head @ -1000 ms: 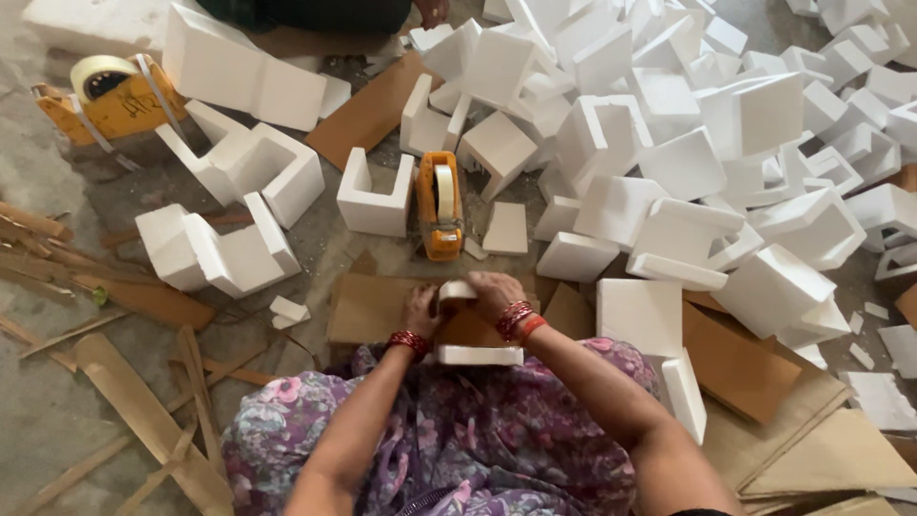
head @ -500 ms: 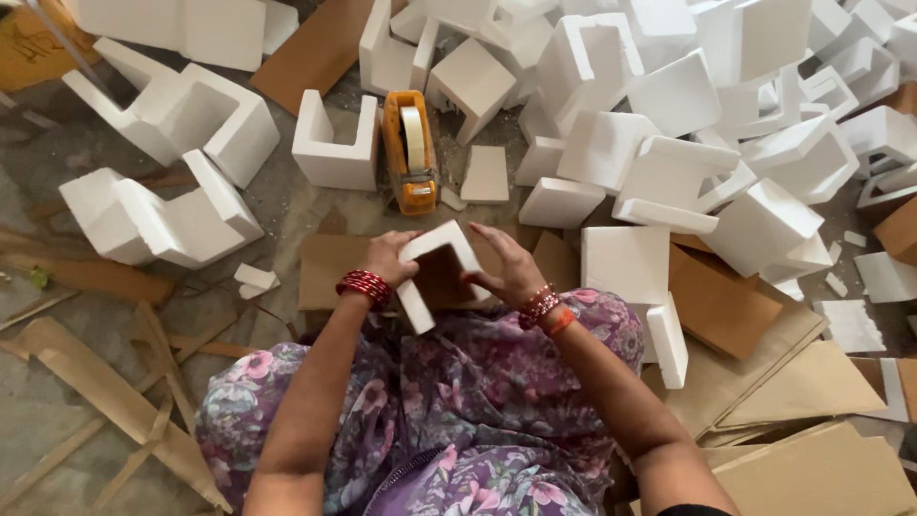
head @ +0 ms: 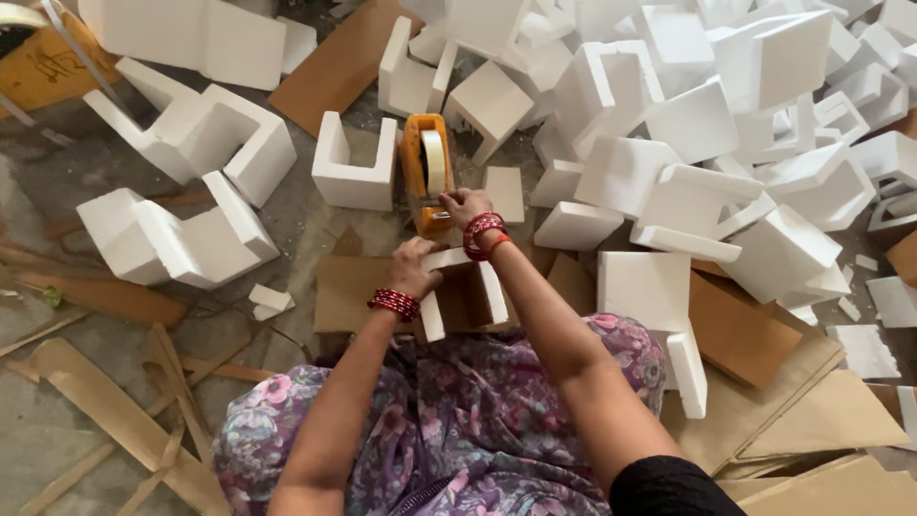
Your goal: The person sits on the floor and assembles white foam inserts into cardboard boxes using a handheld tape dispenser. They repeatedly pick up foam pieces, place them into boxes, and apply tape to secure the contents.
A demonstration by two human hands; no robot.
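I sit on the floor in a purple flowered garment. My left hand [head: 415, 269] grips the top edge of a small white U-shaped foam piece [head: 463, 291] held over my lap, its open side facing me. My right hand [head: 460, 206] reaches forward and touches the front end of an orange tape dispenser [head: 426, 172] that carries a roll of pale tape. Red bangles ring both wrists. Under the foam piece lies a flat brown cardboard sheet [head: 344, 287].
A big heap of white foam blocks [head: 726, 124] fills the right and far side. More U-shaped foam pieces [head: 181, 239] lie at left, one [head: 353, 172] beside the dispenser. Cardboard sheets [head: 793, 420] lie at right, strips [head: 115, 411] at left, a yellow object [head: 43, 67] far left.
My right hand left the foam piece and reached forward to the tape dispenser. My left hand kept hold of the foam piece, which has turned. The camera moved closer.
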